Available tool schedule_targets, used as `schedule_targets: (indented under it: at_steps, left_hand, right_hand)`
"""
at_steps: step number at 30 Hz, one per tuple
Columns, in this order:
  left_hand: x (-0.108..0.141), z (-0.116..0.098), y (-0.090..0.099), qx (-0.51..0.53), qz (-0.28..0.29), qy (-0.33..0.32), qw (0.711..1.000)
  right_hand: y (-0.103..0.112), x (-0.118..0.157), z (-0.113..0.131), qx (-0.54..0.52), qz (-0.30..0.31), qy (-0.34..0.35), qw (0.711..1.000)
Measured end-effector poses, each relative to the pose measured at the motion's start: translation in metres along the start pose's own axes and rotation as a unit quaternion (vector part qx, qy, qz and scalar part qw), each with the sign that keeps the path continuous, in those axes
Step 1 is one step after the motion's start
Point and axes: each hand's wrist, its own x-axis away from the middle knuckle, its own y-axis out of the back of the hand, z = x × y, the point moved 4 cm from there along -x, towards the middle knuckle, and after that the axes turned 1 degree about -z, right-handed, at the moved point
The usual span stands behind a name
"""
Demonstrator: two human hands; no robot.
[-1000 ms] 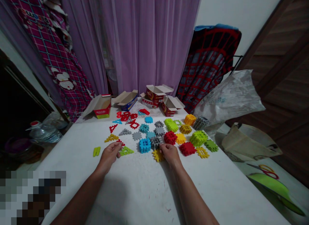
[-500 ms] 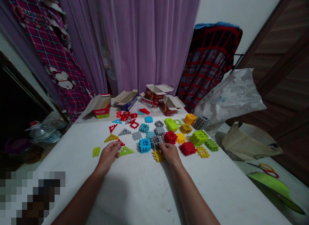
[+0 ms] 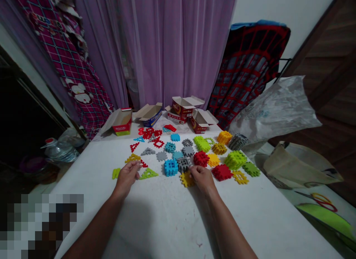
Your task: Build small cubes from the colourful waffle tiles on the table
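My left hand (image 3: 127, 178) rests on the white table (image 3: 155, 222) with its fingers loosely curled, holding nothing. Just beyond its fingertips lie a small red plastic waffle piece (image 3: 144, 163) and a green triangular piece (image 3: 148, 173), with a yellow-green piece (image 3: 116, 173) to its left. My right hand (image 3: 203, 178) has its fingers against a flat yellow waffle piece (image 3: 187, 179), which stays on the table. A grey waffle block (image 3: 183, 164) and a blue one (image 3: 170, 167) sit just beyond it, and a red block (image 3: 221, 172) lies to its right.
Several more coloured plastic pieces spread across the table's far half. Open cardboard boxes (image 3: 183, 107) stand at the back edge before a purple curtain (image 3: 167, 47). A plastic bag (image 3: 275, 110) hangs off the right side, and a water bottle (image 3: 61, 151) lies below the left edge.
The whole view has shifted slightly, with the table and pieces now further right in the picture. My hands stay in nearly the same places among the pieces, and no piece has visibly moved.
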Motion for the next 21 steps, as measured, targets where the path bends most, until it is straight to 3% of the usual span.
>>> schedule_targets:
  at_steps: [4, 8, 11, 16, 21]
  left_hand:
    - [-0.015, -0.005, 0.017, -0.039, -0.030, -0.028, 0.998]
    - [-0.036, -0.014, 0.045, -0.127, -0.084, -0.101, 0.983]
    - [-0.050, -0.021, 0.064, -0.270, -0.104, -0.136, 0.947]
    - [-0.065, -0.030, 0.063, -0.494, -0.026, -0.149, 0.856]
    - [-0.062, -0.032, 0.045, -0.594, 0.068, -0.145, 0.789]
  right_hand:
    - [0.007, 0.011, -0.003, -0.079, -0.038, 0.026, 0.996]
    - [0.028, 0.017, -0.013, -0.112, -0.185, 0.051, 0.975]
    - [0.041, 0.017, -0.015, -0.110, -0.259, 0.053, 0.958]
    - [0.042, 0.018, -0.016, -0.091, -0.277, 0.062, 0.955]
    - [0.037, 0.017, -0.023, -0.061, -0.235, 0.099, 0.965]
